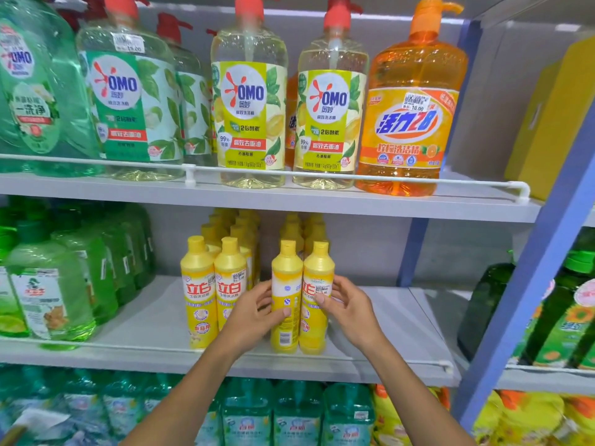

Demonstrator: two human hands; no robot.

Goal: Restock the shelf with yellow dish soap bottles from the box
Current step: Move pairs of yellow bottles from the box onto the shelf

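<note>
Two yellow dish soap bottles stand upright side by side at the front of the middle shelf [402, 320]. My left hand [254, 310] wraps the left one [285, 278], whose back label faces me. My right hand [349, 305] grips the right one [318, 272], thumb on its label. Two rows of the same yellow bottles [212, 284] stand to the left, and another double row runs back behind the held pair. The box is not in view.
Green bottles [48, 294] fill the middle shelf's left end. Large pump bottles [251, 101] line the upper shelf behind a white rail. A blue upright post [528, 284] bounds the shelf on the right, with bare shelf before it. Teal bottles sit below.
</note>
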